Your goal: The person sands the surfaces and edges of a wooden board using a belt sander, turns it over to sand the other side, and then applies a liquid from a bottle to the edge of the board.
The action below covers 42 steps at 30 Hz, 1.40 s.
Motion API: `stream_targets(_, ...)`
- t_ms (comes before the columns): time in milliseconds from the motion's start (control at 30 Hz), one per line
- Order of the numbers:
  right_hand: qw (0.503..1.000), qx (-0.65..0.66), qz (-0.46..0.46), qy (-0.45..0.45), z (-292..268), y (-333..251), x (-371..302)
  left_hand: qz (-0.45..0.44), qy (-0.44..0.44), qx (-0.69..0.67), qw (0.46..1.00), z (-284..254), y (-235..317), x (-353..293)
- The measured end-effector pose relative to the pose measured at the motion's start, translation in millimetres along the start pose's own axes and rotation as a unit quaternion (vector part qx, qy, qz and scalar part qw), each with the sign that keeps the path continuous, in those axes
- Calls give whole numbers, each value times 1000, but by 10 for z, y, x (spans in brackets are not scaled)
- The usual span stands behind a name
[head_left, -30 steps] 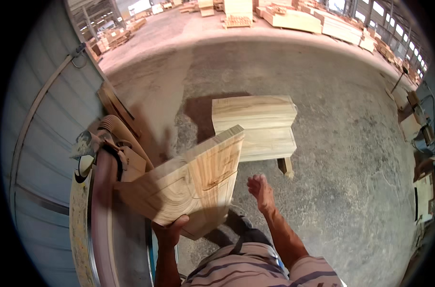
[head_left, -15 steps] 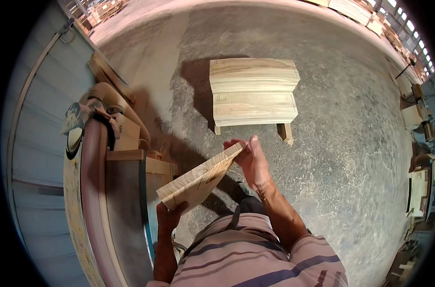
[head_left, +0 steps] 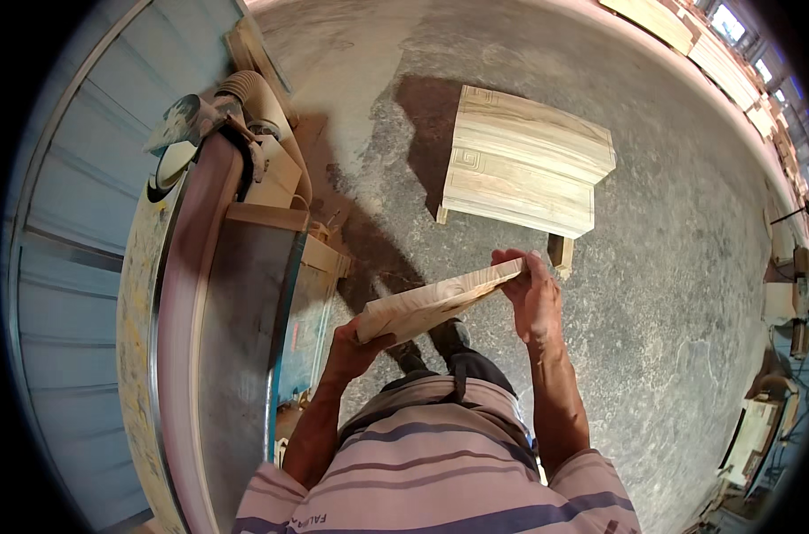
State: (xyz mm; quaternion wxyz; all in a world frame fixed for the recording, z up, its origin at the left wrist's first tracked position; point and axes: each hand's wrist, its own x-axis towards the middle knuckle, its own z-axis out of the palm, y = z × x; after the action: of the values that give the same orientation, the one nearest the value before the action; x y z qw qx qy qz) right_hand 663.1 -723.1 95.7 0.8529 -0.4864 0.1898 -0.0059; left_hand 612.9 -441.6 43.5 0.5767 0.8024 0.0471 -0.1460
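Note:
In front of my waist I carry a thick pale wooden board (head_left: 440, 301), its long edge turned up and its right end a little higher. Its left end sits in my left hand (head_left: 353, 350), with the fingers wrapped round it. At the far end my right hand (head_left: 536, 303) grips the corner, thumb on top. Beyond the board, panels with carved square spirals and stepped mouldings (head_left: 529, 160) lie stacked on wooden supports (head_left: 561, 253) on the floor.
A belt sander (head_left: 191, 294) with a long upright abrasive belt and a ribbed hose (head_left: 238, 86) stands close on my left, before a blue-grey metal wall (head_left: 75, 178). Timber stacks (head_left: 653, 22) line the far right. More equipment (head_left: 749, 436) stands along the right edge.
The board has swung away from the sander to the right and lies flatter. My right hand, whose fingers were stretched out, now closes on its end. The view has turned left.

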Motion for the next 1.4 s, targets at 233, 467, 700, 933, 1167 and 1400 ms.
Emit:
stream_targets(233,999,-2,-34,-9,25,-89,6,4,2,-9,1000,6,141,84)
stream_targets(467,996,-19,-81,40,-53,-153,48,40,44,-93,994,-125,457,273)
stream_targets(700,983,-73,68,156,-1372,1179,20,132,213,-187,950,-490,1051,380)
stream_targets(933,940,56,189,279,-1800,2098,128,188,243,-455,836,-435,1562,383)
stream_targets(1167,922,305,89,220,-1486,1492,325,189,244,-470,827,12,1964,398)
stream_targets(1400,903,375,8,211,-1799,1885,576,267,196,-474,816,157,2531,385)
